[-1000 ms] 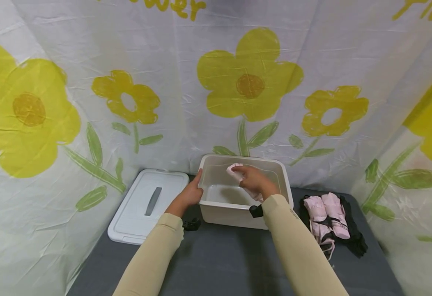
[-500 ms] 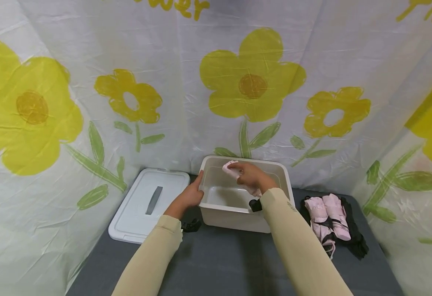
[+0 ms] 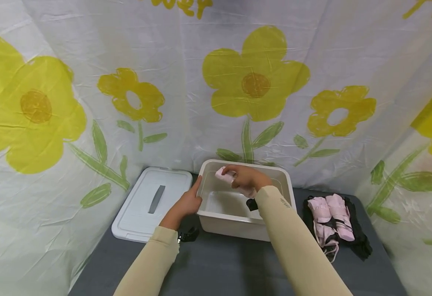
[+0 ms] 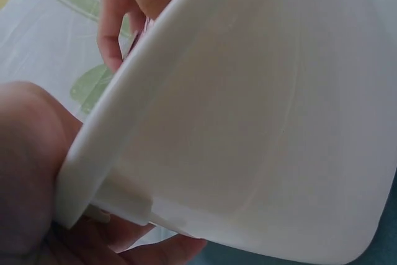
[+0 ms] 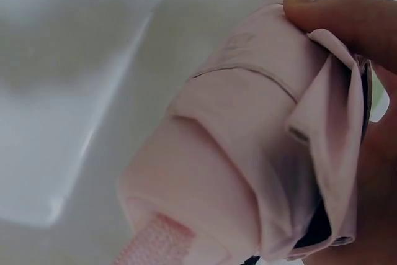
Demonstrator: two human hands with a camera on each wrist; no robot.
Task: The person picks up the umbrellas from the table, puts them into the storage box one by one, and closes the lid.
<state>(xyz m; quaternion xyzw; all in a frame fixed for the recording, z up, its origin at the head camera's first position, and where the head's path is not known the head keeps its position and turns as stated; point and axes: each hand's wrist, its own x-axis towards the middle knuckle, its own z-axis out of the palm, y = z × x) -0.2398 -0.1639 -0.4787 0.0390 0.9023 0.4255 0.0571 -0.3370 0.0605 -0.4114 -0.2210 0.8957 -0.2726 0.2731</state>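
Note:
My right hand (image 3: 247, 176) grips a pink folding umbrella (image 3: 225, 174) over the inside of a beige plastic storage box (image 3: 234, 226). In the right wrist view the rolled umbrella (image 5: 236, 103) lies at a slant, its smooth handle end and woven strap toward the bottom, with dark lining showing at a loose flap. The thumb presses the upper part of its fabric; the other fingers are mostly hidden behind. My left hand (image 3: 186, 203) holds the box's left rim, and the left wrist view shows its fingers (image 4: 167, 249) curled beneath the lip of the box wall (image 4: 260, 103).
A white lid (image 3: 136, 209) with a grey handle lies left of the box on the dark grey table (image 3: 216, 267). To the right, two more pink folding umbrellas (image 3: 338, 216) rest on black folded items (image 3: 358, 236). A flower-printed curtain (image 3: 186, 135) hangs behind the box.
My right hand has moved left and slightly down inside the box with the umbrella. The left hand stays on the rim, and the box sits slightly lower in view.

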